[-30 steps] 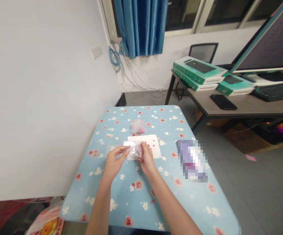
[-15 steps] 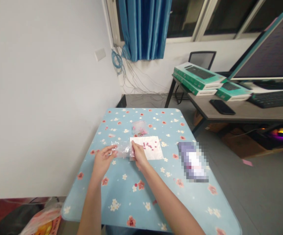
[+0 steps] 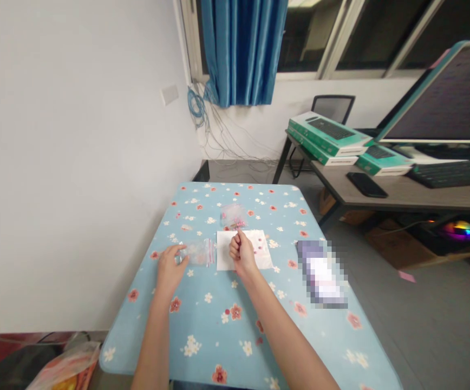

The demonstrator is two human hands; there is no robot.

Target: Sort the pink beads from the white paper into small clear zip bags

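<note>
Left hand (image 3: 170, 269) and right hand (image 3: 243, 254) sit mid-frame on the blue floral table (image 3: 202, 330), which runs well below them to its near edge. Right fingertips press together above a white paper sheet (image 3: 223, 252), any pinched item indiscernible; left fingers curl against a clear zip bag (image 3: 197, 252), just left of the sheet.

No legible text (print on keyboard boxes (image 3: 328, 134) too small; packet (image 3: 322, 274) pixelated).
</note>
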